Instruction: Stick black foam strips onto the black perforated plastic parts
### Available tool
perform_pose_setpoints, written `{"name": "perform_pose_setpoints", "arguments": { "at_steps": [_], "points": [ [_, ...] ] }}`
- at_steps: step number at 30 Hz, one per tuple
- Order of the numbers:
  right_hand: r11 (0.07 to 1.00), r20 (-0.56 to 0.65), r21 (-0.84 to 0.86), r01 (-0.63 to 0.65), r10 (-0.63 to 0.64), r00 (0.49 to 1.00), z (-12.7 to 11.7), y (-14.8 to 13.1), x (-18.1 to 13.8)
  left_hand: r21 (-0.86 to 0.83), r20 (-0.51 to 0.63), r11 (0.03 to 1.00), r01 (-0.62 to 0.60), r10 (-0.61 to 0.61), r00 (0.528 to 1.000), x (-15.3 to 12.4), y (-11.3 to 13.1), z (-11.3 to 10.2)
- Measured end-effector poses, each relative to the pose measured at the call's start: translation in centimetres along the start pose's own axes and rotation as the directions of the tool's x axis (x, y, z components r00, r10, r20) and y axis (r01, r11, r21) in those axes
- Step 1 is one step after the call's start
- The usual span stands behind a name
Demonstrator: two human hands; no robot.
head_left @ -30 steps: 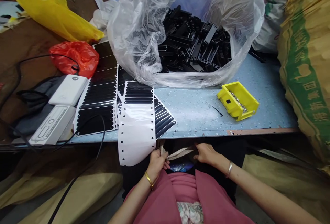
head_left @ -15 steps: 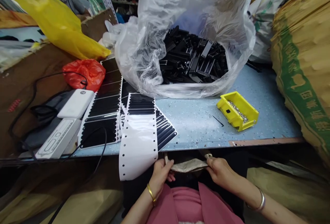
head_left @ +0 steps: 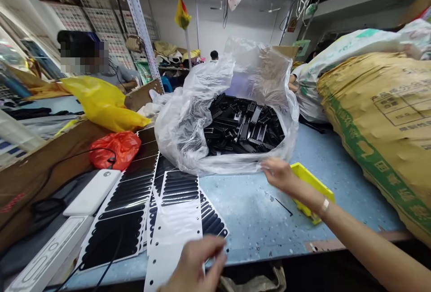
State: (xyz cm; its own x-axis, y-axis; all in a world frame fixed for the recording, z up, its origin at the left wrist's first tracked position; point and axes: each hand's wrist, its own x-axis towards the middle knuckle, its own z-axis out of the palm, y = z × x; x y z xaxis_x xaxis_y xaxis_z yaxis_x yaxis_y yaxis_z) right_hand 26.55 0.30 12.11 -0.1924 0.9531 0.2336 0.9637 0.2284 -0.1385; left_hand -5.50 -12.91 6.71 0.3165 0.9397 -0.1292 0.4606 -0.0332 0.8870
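Note:
My right hand [head_left: 279,174] reaches over the table with its fingers closed at the front rim of a large clear plastic bag [head_left: 178,135], seemingly pinching the film. Inside that bag lies a heap of flat black plastic pieces [head_left: 247,126], some with toothed ends. Close to the right wrist stands a yellow bin [head_left: 308,180], partly covered by my forearm. My left hand [head_left: 198,260], a bit blurred, hovers over a white backing sheet [head_left: 175,233] with black strips on it; thumb and forefinger are apart and nothing shows between them. Below the table edge hangs a beige cloth bag [head_left: 256,283].
More sheets of black strips [head_left: 117,220] lie on the left, beside a white power bank [head_left: 92,192], a white box [head_left: 50,256] and a red plastic bag [head_left: 116,148]. A big tan sack [head_left: 380,117] bulges over the right side. A person [head_left: 84,58] sits beyond the left partition.
Both hands have let go of the beige cloth bag. My right hand has gone forward to the clear bag's rim; the left has risen above the table edge. My view has tilted up.

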Motion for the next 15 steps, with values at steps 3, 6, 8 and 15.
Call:
{"name": "perform_pose_setpoints", "arguments": {
  "at_steps": [3, 6, 8, 15],
  "points": [
    [0.973, 0.037, -0.187, -0.137, 0.146, 0.989, 0.9, 1.3, 7.7, 0.189, -0.069, 0.944, -0.269, 0.286, 0.956, 10.0, 3.7, -2.3],
    [0.961, 0.087, -0.238, -0.138, 0.163, 0.983, 3.0, 1.4, 11.6, 0.471, -0.050, 0.834, -0.287, 0.350, 0.935, 20.0, 5.3, -2.7],
    [0.959, 0.090, -0.250, -0.135, 0.162, 0.983, 4.4, 1.0, 12.5, 0.610, -0.021, 0.761, -0.219, 0.291, 0.956, 24.6, 5.0, -2.2],
    [0.967, 0.251, -0.255, 0.017, 0.050, 0.967, 7.1, -1.7, 10.4, 0.678, 0.147, 0.685, -0.266, 0.228, 0.962, 24.4, 0.0, 0.9]
  ]
}}
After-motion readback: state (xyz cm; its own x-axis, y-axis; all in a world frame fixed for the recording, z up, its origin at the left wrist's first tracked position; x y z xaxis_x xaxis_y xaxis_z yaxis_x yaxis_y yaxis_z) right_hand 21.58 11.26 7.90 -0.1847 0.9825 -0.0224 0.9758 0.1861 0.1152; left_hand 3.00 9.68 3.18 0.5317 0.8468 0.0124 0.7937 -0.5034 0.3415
